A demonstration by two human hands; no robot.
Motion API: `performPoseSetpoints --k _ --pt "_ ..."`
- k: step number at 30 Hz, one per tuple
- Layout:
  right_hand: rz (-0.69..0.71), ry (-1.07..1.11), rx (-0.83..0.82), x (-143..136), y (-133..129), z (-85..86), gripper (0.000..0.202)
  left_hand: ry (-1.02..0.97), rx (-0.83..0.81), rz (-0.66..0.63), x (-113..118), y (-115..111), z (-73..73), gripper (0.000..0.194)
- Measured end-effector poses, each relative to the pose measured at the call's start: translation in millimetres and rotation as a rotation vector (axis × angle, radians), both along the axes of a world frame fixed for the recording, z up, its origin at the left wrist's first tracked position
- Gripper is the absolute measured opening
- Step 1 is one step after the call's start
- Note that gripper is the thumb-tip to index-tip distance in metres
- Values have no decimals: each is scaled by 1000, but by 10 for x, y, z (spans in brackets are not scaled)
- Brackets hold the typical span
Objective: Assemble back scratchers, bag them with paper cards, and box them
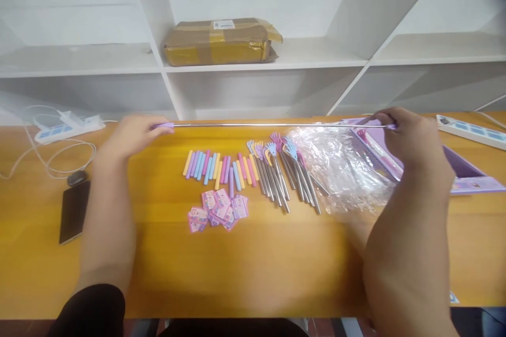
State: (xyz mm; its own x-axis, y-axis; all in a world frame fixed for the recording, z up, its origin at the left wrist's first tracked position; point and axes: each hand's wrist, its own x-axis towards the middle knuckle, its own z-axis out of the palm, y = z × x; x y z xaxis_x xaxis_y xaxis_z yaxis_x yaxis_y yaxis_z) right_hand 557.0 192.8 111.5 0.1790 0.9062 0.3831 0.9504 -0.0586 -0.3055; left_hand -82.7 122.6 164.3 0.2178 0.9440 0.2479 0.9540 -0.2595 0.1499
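My left hand (144, 134) is closed on the purple end of a telescopic back scratcher, whose thin metal rod (276, 125) stretches level across the view. At the other end my right hand (409, 134) grips a purple part, mostly hidden by the fingers. Below the rod lie several metal back scratchers (276, 174) with coloured claw heads, beside a row of pastel handle tubes (217, 168) in yellow, purple, blue and pink. Small pink printed cards (221, 208) form a loose pile in front of the tubes.
Crumpled clear plastic bags (343, 168) lie beside an open purple box (462, 168) at right. A phone (75, 210), white cables and a power strip (69, 127) are on the left; another power strip (474, 130) is at right. A taped carton (221, 45) sits on the shelf.
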Motion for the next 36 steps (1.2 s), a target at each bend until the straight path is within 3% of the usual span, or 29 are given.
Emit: performPoseSetpoints --k 3,6,12,16,30,36 --pt "-51 -5 -2 136 19 -70 34 15 -18 -23 140 2 -7 41" --pt "-65 -12 -39 100 17 -74 31 38 -3 -37 246 15 -21 44" --pt "-210 7 39 13 54 -18 36 89 119 -43 244 3 -31 42" --pt "-169 45 116 20 80 -12 39 95 163 -17 223 -37 -12 39" --pt "-244 68 114 -13 88 12 35 140 173 -2 298 -108 45 34" --pt "-229 61 127 -24 44 6 38 134 191 -8 283 -99 30 42"
